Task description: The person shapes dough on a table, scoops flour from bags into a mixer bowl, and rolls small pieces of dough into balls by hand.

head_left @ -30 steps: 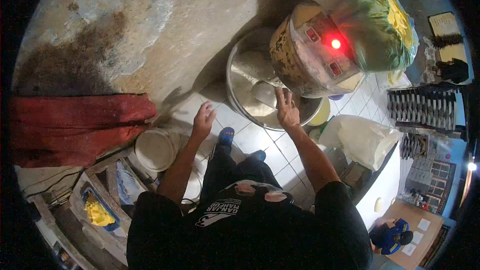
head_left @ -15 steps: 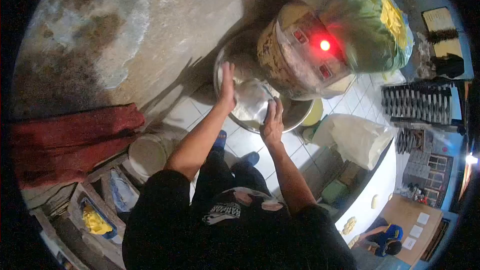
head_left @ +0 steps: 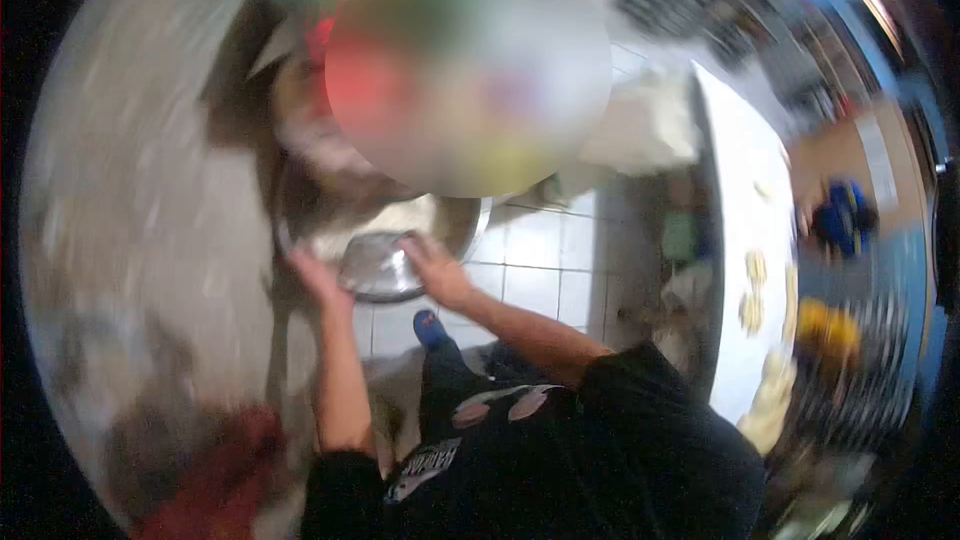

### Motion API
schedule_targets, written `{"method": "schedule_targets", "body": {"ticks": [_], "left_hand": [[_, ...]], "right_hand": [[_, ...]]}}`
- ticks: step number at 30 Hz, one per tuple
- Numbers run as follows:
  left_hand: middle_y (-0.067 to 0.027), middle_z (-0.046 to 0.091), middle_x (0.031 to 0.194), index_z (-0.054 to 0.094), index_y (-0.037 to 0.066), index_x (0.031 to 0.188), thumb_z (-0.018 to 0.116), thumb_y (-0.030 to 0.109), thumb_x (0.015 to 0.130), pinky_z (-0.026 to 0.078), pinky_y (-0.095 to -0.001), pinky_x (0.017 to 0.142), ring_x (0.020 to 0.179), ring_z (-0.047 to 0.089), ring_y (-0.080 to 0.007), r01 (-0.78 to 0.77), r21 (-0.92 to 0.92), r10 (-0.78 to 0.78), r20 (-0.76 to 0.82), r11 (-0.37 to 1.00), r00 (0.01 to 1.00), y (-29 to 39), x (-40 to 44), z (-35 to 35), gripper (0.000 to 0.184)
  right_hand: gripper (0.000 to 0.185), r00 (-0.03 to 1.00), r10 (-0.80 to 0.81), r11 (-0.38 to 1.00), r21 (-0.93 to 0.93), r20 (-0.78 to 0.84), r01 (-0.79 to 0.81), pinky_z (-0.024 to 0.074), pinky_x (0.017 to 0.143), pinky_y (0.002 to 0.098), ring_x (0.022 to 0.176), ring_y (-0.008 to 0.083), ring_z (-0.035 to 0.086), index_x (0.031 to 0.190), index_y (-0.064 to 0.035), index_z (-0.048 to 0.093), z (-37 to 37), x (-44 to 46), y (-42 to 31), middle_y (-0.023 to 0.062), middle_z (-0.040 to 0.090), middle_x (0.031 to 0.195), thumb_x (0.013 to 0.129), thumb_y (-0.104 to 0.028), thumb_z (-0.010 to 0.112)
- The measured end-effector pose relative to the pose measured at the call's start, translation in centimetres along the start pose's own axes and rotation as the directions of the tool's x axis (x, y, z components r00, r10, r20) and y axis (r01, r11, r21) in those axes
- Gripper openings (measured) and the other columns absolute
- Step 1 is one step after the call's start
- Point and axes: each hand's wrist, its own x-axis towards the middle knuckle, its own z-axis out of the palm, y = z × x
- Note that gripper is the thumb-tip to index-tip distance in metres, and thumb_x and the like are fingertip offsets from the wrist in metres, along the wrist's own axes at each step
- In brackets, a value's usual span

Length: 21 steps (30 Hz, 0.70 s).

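A shiny metal bowl [head_left: 383, 268] is tilted over the near part of a large round metal basin [head_left: 480, 230]. Pale, powdery-looking stuff [head_left: 372, 223] lies inside the basin. My left hand [head_left: 322, 278] is against the bowl's left side, its thumb near the lower rim, and the fingers are blurred. On the right side, my right hand [head_left: 437, 270] grips the bowl with its fingers over the outer surface. The bowl's inside is hidden from me.
A white table [head_left: 740, 270] with several pale dough-like pieces [head_left: 753, 290] runs along the right. Beyond it a person in blue [head_left: 845, 218] is bent down. White floor tiles [head_left: 530, 250] lie beside the basin. A large blurred disc covers the top middle.
The view has swung right, so the basin now appears further left and the table closer. The bowl has come toward me, to the basin's near edge, between both hands.
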Motion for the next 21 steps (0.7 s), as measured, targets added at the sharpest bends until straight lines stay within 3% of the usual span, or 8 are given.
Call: {"method": "schedule_targets", "body": {"ticks": [6,7,8,10,14,16,20,21], "left_hand": [[-0.0067,0.013,0.169,0.006,0.015,0.163,0.022,0.069,0.101,0.007,-0.0495,0.125,0.155,0.011,-0.0296,-0.082,0.049,0.061,0.332,0.995,0.941,6.7,8.8,2.7,0.084],[-0.0067,0.013,0.169,0.006,0.015,0.163,0.022,0.069,0.101,0.007,-0.0495,0.125,0.155,0.011,-0.0296,-0.077,0.061,0.047,0.387,0.995,0.921,7.2,9.6,1.5,0.084],[-0.0076,0.015,0.169,0.006,0.015,0.163,0.022,0.066,0.102,0.007,-0.0485,0.126,0.155,0.011,-0.0293,-0.15,0.23,0.03,0.455,0.962,0.89,6.2,8.9,1.6,0.081],[-0.0102,0.018,0.168,0.006,0.014,0.162,0.023,0.056,0.105,0.007,-0.0477,0.126,0.155,0.013,-0.0284,-0.372,0.486,0.004,0.604,0.791,0.797,3.5,7.6,2.8,0.073],[-0.012,0.023,0.166,0.012,0.012,0.161,0.024,0.054,0.106,0.008,-0.0476,0.126,0.154,0.015,-0.027,-0.459,0.536,-0.105,0.723,0.708,0.683,-4.1,6.0,7.9,0.071],[-0.0119,0.026,0.165,0.017,0.008,0.16,0.025,0.054,0.107,0.011,-0.0475,0.126,0.153,0.018,-0.0264,-0.514,0.534,-0.173,0.787,0.671,0.592,-8.5,5.3,10.5,0.071],[-0.0126,0.029,0.163,0.019,0.004,0.159,0.03,0.049,0.108,0.016,-0.0475,0.123,0.151,0.025,-0.0259,-0.607,0.562,-0.349,0.826,0.562,0.442,-16.4,0.0,16.9,0.069],[-0.015,0.034,0.16,0.018,0.003,0.159,0.033,0.049,0.108,0.019,-0.0471,0.122,0.15,0.026,-0.0268,-0.572,0.571,-0.374,0.82,0.588,0.433,-18.2,-1.1,17.9,0.071]], "right_hand": [[0.087,0.896,0.149,0.781,0.606,-0.418,0.153,0.0339,0.116,0.0459,0.139,0.042,0.04,0.156,-0.0093,0.023,-3.2,8.8,-1.0,0.0251,0.032,0.154,0.078,0.004,0.058],[0.08,0.829,0.213,0.787,0.594,-0.518,0.168,0.0466,0.105,0.0425,0.128,0.0354,0.053,0.153,-0.0049,0.027,-2.1,9.2,-2.0,0.0223,0.043,0.148,0.08,0.002,0.057],[0.08,0.799,0.246,0.791,0.59,-0.548,0.161,0.0466,0.105,0.0425,0.128,0.0354,0.053,0.153,-0.0049,0.027,-3.6,7.3,-1.2,0.0223,0.043,0.148,0.08,0.002,0.057],[0.064,0.801,0.595,0.134,0.991,-0.071,-0.012,0.0566,0.087,0.0394,0.106,0.0273,0.064,0.145,-0.0002,0.04,-7.5,1.7,-0.1,0.0167,0.06,0.128,0.083,-0.001,0.058],[0.042,0.631,0.776,0.004,1.0,-0.011,0.012,0.0573,0.075,0.0368,0.086,0.0208,0.066,0.126,0.0019,0.059,-2.9,-10.3,10.6,0.0108,0.068,0.099,0.084,-0.007,0.06],[0.038,0.396,0.918,-0.018,0.998,-0.01,0.066,0.0569,0.074,0.0361,0.086,0.0209,0.066,0.122,0.0038,0.061,-1.4,-17.4,14.1,0.0112,0.068,0.099,0.085,-0.006,0.059],[0.042,-0.072,0.976,0.209,0.977,-0.206,0.038,0.0549,0.074,0.0366,0.088,0.0203,0.065,0.119,0.0094,0.059,1.9,-32.1,17.8,0.0159,0.071,0.097,0.085,-0.014,0.063],[0.044,-0.145,0.987,0.066,0.998,-0.063,0.013,0.0541,0.08,0.0385,0.094,0.0242,0.066,0.121,0.0064,0.061,2.9,-35.2,18.3,0.0189,0.069,0.107,0.084,-0.018,0.063]]}}
